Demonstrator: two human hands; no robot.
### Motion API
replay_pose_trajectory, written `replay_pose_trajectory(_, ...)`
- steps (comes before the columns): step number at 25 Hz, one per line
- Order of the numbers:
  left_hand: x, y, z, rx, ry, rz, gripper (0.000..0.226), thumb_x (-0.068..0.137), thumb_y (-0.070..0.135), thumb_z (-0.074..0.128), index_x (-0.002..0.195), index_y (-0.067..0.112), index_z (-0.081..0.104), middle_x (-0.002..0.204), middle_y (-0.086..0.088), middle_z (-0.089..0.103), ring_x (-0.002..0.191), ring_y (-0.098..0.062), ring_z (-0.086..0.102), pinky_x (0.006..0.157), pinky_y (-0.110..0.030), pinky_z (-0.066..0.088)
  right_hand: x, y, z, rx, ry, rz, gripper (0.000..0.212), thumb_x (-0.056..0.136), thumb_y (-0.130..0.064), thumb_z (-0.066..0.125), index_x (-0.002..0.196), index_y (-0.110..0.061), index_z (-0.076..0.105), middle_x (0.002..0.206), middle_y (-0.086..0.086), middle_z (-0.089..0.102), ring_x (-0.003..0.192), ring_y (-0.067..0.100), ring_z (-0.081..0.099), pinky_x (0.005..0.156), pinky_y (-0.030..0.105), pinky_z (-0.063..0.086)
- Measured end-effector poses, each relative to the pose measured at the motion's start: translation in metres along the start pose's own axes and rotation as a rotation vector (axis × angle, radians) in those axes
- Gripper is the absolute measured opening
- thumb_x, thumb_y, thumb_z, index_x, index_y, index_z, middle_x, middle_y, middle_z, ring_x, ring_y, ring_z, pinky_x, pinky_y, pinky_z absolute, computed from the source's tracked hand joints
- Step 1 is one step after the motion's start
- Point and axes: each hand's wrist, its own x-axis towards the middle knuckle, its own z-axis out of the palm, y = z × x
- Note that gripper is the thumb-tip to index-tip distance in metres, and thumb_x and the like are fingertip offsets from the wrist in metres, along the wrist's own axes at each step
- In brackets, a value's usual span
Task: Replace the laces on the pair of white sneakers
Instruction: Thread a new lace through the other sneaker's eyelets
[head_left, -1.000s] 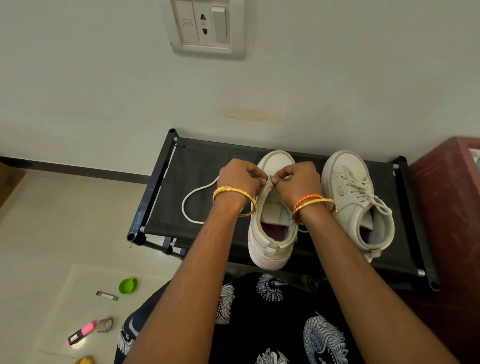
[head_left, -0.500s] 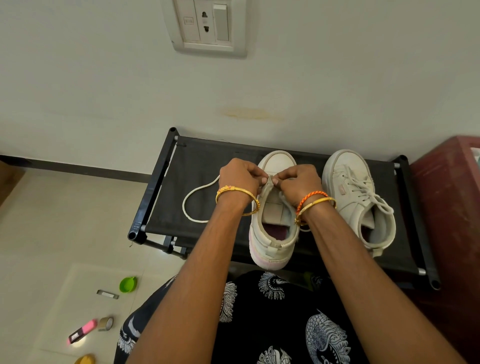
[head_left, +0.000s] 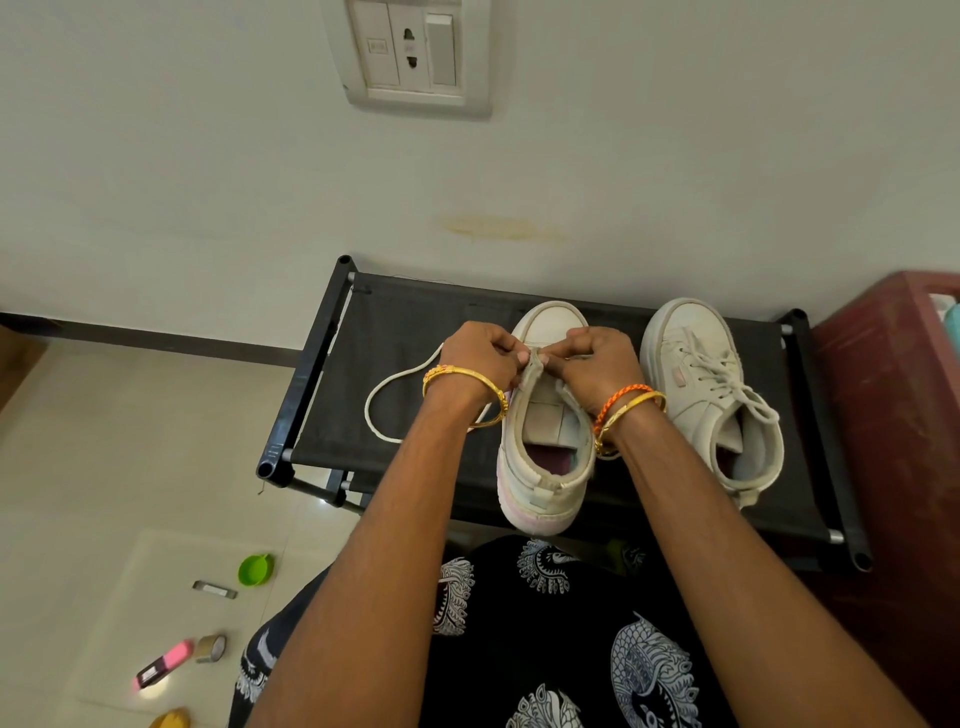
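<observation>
Two white sneakers stand on a black fabric rack (head_left: 415, 332). The left sneaker (head_left: 545, 467) has no lace through its upper eyelets and its tongue lies open. My left hand (head_left: 480, 353) and my right hand (head_left: 602, 364) meet over its eyelet area, fingers curled, pinching the shoe's upper edge and what looks like a lace end. A white lace (head_left: 384, 400) loops on the rack to the left and runs under my left hand. The right sneaker (head_left: 711, 395) is fully laced and untouched.
A wall with a switch plate (head_left: 415, 52) rises behind the rack. A dark red cabinet (head_left: 893, 415) stands at the right. On the floor at lower left lie a green lid (head_left: 254, 569), a tape roll (head_left: 212, 648) and a pink marker (head_left: 163, 662).
Both hands stay on the left sneaker, fingertips drawn slightly closer together at the eyelets. The lace loop and the right sneaker have not moved.
</observation>
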Motion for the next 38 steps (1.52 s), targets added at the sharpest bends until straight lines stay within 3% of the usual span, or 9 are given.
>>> replay_pose_trajectory(5,0.001,0.001,-0.006,-0.071,0.073,-0.069,0.014,0.09,0.005,0.056,0.078,0.013,0.056,0.093,-0.015,0.066,0.09,-0.03,0.067,0.086,-0.042,0.055,-0.019,-0.009,-0.009,-0.013,-0.021,0.005,0.023,0.081,-0.017,0.071,0.104,-0.013,0.07,0.127,0.005,0.057,0.122,0.025,0.047,0.104,0.042,0.039)
replay_pose_trajectory(9,0.009,-0.016,-0.03,-0.304,0.289,-0.178,0.009,0.087,0.007,0.059,0.097,0.007,0.058,0.1,-0.013,0.065,0.092,-0.029,0.066,0.088,-0.043,0.054,-0.044,-0.006,-0.019,-0.228,0.111,-0.024,0.047,0.076,-0.021,0.072,0.12,-0.017,0.055,0.13,0.008,0.038,0.121,0.026,0.041,0.103,0.043,0.039)
replay_pose_trajectory(13,0.002,-0.024,-0.048,-0.469,0.465,-0.216,0.02,0.09,0.005,0.052,0.11,0.004,0.055,0.11,-0.013,0.061,0.083,-0.023,0.065,0.083,-0.034,0.055,-0.06,0.001,-0.024,-0.23,0.065,0.024,0.042,0.079,-0.017,0.067,0.114,-0.013,0.045,0.111,0.008,0.048,0.1,0.027,0.052,0.075,0.028,0.038)
replay_pose_trajectory(17,-0.008,-0.021,-0.042,-0.018,0.412,0.069,0.057,0.088,0.009,0.06,0.139,0.021,0.038,0.137,-0.013,0.04,0.115,-0.024,0.047,0.096,-0.036,0.044,-0.065,0.004,-0.023,-0.251,-0.049,0.094,0.039,0.084,-0.016,0.062,0.117,-0.012,0.042,0.107,0.011,0.056,0.089,0.024,0.055,0.07,0.028,0.038)
replay_pose_trajectory(19,-0.007,-0.014,-0.025,0.286,0.268,0.283,0.044,0.088,0.017,0.062,0.13,0.029,0.053,0.126,-0.009,0.053,0.12,-0.027,0.045,0.097,-0.037,0.04,-0.063,0.0,-0.025,-0.247,-0.073,0.098,0.046,0.085,-0.014,0.061,0.123,-0.008,0.037,0.094,0.005,0.052,0.079,0.018,0.051,0.062,0.025,0.038)
replay_pose_trajectory(21,-0.006,-0.009,-0.005,0.468,0.129,0.354,0.025,0.09,0.024,0.06,0.113,0.03,0.066,0.113,-0.004,0.062,0.115,-0.026,0.047,0.094,-0.034,0.037,-0.059,-0.004,-0.025,-0.245,-0.092,0.118,0.054,0.085,-0.01,0.059,0.13,-0.006,0.028,0.085,0.0,0.044,0.069,0.013,0.045,0.051,0.021,0.033)
replay_pose_trajectory(28,0.004,-0.007,0.011,0.392,0.188,0.321,0.012,0.086,0.022,0.067,0.094,0.023,0.074,0.11,-0.006,0.063,0.104,-0.023,0.056,0.09,-0.042,0.051,-0.052,-0.002,-0.025,-0.313,-0.098,0.153,0.045,0.085,-0.022,0.06,0.122,-0.005,0.042,0.085,0.003,0.047,0.074,0.019,0.046,0.047,0.022,0.026)
replay_pose_trajectory(33,-0.001,-0.004,0.008,0.369,0.183,0.261,0.019,0.085,0.028,0.066,0.098,0.015,0.073,0.109,-0.004,0.064,0.101,-0.021,0.057,0.091,-0.035,0.049,-0.047,0.001,-0.025,-0.34,-0.127,0.15,0.038,0.085,-0.023,0.058,0.116,-0.006,0.047,0.082,0.002,0.046,0.069,0.016,0.045,0.048,0.022,0.026)
replay_pose_trajectory(38,-0.006,0.0,-0.007,0.476,0.299,0.231,0.014,0.091,0.023,0.058,0.095,0.015,0.069,0.121,-0.006,0.052,0.111,-0.024,0.048,0.096,-0.044,0.037,-0.045,0.002,-0.028,-0.319,-0.157,0.171,0.022,0.084,-0.024,0.058,0.098,-0.007,0.052,0.07,0.0,0.046,0.06,0.012,0.044,0.047,0.022,0.028)
